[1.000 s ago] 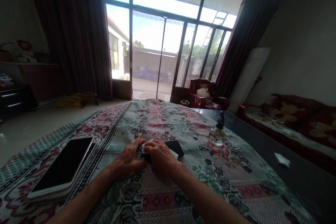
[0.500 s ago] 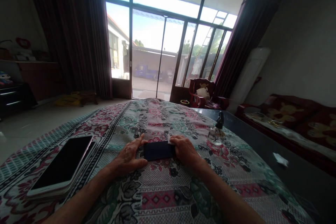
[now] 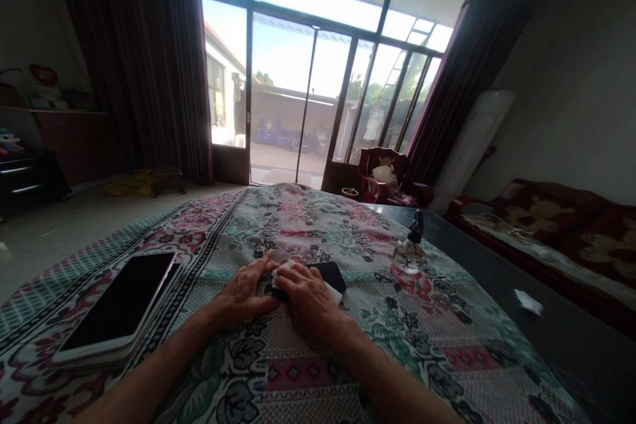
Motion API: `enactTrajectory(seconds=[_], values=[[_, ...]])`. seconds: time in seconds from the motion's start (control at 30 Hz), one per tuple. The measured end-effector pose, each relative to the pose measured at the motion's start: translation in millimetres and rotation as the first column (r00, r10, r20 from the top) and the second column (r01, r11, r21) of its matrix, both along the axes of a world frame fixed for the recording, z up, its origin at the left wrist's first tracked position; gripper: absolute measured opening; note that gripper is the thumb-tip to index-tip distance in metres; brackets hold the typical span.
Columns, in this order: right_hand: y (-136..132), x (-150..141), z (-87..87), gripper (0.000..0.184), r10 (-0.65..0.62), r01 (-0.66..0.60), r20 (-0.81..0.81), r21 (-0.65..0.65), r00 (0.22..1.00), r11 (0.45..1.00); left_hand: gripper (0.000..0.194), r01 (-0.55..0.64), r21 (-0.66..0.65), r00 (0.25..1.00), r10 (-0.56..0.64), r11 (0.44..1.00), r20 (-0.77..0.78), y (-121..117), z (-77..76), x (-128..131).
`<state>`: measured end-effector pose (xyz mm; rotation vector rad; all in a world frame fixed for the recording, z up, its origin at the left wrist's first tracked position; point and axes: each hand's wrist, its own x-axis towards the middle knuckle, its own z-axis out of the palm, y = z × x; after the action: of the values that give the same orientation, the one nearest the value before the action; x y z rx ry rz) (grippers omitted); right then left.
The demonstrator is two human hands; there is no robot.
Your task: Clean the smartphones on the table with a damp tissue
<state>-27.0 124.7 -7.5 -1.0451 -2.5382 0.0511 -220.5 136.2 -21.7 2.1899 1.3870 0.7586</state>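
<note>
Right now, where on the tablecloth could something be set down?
Bare tablecloth lies between the right hand and spray bottle, and beyond both hands to its far edge. Narrower: between the stacked devices and left hand. Crowded: the middle, with hands, dark phone and white wipe.

And the right hand [image 3: 309, 291] presses a white cloth [image 3: 332, 293] onto the dark phone [image 3: 328, 273], left hand [image 3: 247, 291] at its end!

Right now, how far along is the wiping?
Done: the dark phone lies flat; no finished area is certain.
In hand: the right hand presses a white cloth on it, left hand at its end.
Left: perhaps the covered part, and the untouched tablet.
</note>
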Motion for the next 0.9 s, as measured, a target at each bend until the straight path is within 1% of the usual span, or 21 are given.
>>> enactTrajectory(seconds=[0.07,0.13,0.23,0.33,0.4,0.43,0.5,0.6,0.7,0.8,0.9], values=[[-1,-5,0.9,0.028,0.024,-0.024,0.013,-0.006,1.000,1.000,0.087,-0.009,0.000,1.000,0.009,1.000,-0.003,0,-0.1,0],[3,1,2.6,0.028,-0.009,0.009,0.016,-0.010,1.000,1.000,0.087,-0.005,-0.002,1.000,0.005,1.000,-0.007,0,-0.1,0],[14,20,5.1,0.032,-0.147,0.147,0.006,-0.025,0.989,0.989,0.088,0.015,-0.005,1.000,-0.015,1.000,-0.001,0,-0.3,-1],[24,38,4.8,0.037,-0.302,0.301,-0.011,-0.039,0.953,0.953,0.090,0.024,0.006,1.000,-0.024,1.000,0.013,0,-1.4,-2],[25,41,3.5,0.040,-0.340,0.340,-0.032,-0.027,0.940,0.940,0.090,0.024,0.012,1.000,-0.024,1.000,0.018,1,-2.3,-2],[25,39,2.8,0.041,-0.338,0.338,-0.045,-0.018,0.940,0.941,0.090,0.023,0.012,1.000,-0.023,1.000,0.018,1,-2.5,-2],[22,32,1.7,0.042,-0.291,0.291,-0.057,-0.013,0.955,0.957,0.089,0.019,0.011,1.000,-0.020,1.000,0.017,0,-2.2,-2],[17,18,0.3,0.041,-0.145,0.144,-0.049,-0.027,0.988,0.989,0.090,0.015,0.004,1.000,-0.015,1.000,0.010,-1,-0.1,-1],[13,7,-1.5,0.039,-0.019,0.017,-0.050,-0.037,0.999,0.999,0.090,-0.005,-0.014,1.000,0.005,1.000,0.004,-1,2.7,0],[7,3,-2.4,0.037,0.039,-0.043,-0.068,-0.053,0.997,0.998,0.085,-0.022,-0.020,1.000,0.022,1.000,-0.017,-1,4.0,1],[-3,4,-1.0,0.034,0.049,-0.055,-0.079,-0.069,0.996,0.996,0.074,-0.016,-0.006,1.000,0.016,1.000,-0.025,0,3.2,1]])
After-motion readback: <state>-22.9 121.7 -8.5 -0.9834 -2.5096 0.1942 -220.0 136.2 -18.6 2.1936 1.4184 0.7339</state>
